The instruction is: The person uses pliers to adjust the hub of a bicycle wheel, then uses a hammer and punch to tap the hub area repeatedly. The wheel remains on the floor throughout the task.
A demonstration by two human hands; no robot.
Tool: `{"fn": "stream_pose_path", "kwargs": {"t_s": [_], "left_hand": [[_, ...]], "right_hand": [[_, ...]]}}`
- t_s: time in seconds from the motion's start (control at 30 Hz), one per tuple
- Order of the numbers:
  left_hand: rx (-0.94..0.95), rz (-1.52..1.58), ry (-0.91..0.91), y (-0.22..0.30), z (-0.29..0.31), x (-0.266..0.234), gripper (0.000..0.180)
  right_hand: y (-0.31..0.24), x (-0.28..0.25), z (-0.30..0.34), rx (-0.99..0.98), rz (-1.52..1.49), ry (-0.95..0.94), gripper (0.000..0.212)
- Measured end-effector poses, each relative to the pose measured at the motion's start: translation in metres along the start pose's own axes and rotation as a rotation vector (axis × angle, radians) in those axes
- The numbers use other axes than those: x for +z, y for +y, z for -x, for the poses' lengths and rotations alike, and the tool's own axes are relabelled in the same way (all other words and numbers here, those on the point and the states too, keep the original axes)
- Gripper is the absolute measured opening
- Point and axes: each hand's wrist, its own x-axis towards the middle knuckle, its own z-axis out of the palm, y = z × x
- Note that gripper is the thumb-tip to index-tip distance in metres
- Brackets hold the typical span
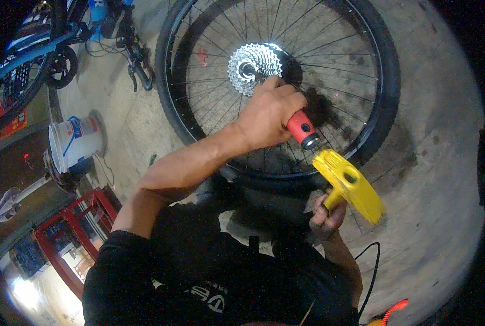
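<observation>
A bicycle wheel (386, 81) lies on its side in front of me, with a silver cassette (272, 57) facing up at its hub. My left hand (272, 111) is wrapped round a red-handled tool (302, 127) over the spokes, with its knuckles beside the cassette. The tool's front end is mostly hidden by my fingers, so I cannot tell exactly how it meets the hub. Below right of it, my right hand (329, 214) grips the stem of a yellow mallet-like tool (354, 179). The yellow head, slightly blurred, is close to the red handle's metal end.
A blue bicycle (41, 51) stands at upper left, its handlebar end (142, 76) reaching toward the wheel. Left of me are a white bucket (74, 142) and a red metal frame (71, 217). A black cable (374, 271) and an orange coiled hose (397, 309) lie at lower right.
</observation>
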Motion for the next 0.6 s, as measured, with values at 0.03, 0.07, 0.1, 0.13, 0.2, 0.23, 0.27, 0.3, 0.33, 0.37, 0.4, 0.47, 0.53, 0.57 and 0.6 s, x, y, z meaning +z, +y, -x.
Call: {"fn": "stream_pose_path", "kwargs": {"t_s": [0.03, 0.07, 0.1, 0.13, 0.2, 0.23, 0.27, 0.3, 0.33, 0.37, 0.4, 0.47, 0.53, 0.57, 0.6], "left_hand": [[-0.001, 0.003, 0.008, 0.000, 0.000, 0.000, 0.031], [-0.001, 0.006, 0.016, 0.000, 0.000, 0.001, 0.031], [-0.001, 0.009, 0.024, 0.000, -0.001, 0.001, 0.031], [-0.008, 0.011, 0.025, 0.000, -0.001, 0.001, 0.031], [-0.022, 0.009, 0.025, 0.000, -0.002, 0.004, 0.031], [-0.024, 0.011, 0.027, 0.000, -0.002, 0.003, 0.031], [-0.026, 0.013, 0.029, 0.001, -0.002, 0.003, 0.032], [-0.028, 0.019, 0.032, 0.002, -0.002, 0.003, 0.032], [-0.027, 0.020, 0.036, 0.002, -0.003, 0.003, 0.032], [-0.026, 0.021, 0.040, 0.003, -0.003, 0.002, 0.032], [-0.025, 0.023, 0.046, 0.003, -0.004, 0.003, 0.032], [-0.016, 0.013, 0.020, 0.000, -0.002, 0.005, 0.038], [-0.009, 0.011, 0.037, -0.003, -0.001, 0.005, 0.041], [-0.004, 0.016, 0.067, -0.003, -0.002, 0.006, 0.041], [0.001, 0.024, 0.097, -0.003, -0.002, 0.008, 0.041]], "right_hand": [[-0.004, 0.004, -0.003, -0.048, -0.040, 0.030, 0.041], [-0.007, 0.009, -0.010, -0.098, -0.151, 0.051, 0.041], [-0.008, 0.009, -0.012, -0.093, -0.121, 0.069, 0.040], [-0.010, 0.010, -0.014, -0.086, -0.092, 0.088, 0.040], [-0.002, 0.005, -0.008, 0.019, 0.021, 0.093, 0.039], [0.000, 0.003, -0.005, 0.060, -0.035, 0.087, 0.038], [0.003, 0.001, -0.002, 0.102, -0.092, 0.084, 0.038], [0.005, 0.003, 0.000, 0.047, -0.310, 0.093, 0.038], [0.008, 0.003, 0.000, 0.022, -0.348, 0.087, 0.039], [0.010, 0.004, 0.000, -0.003, -0.387, 0.079, 0.039], [0.009, 0.005, -0.005, -0.029, -0.426, 0.072, 0.039], [-0.001, -0.001, -0.011, 0.018, -0.188, 0.024, 0.038], [-0.014, -0.003, -0.017, 0.007, -0.199, 0.000, 0.036], [-0.009, -0.001, -0.016, -0.078, -0.226, 0.025, 0.036], [-0.005, -0.003, -0.016, -0.092, -0.153, 0.020, 0.034]]}}
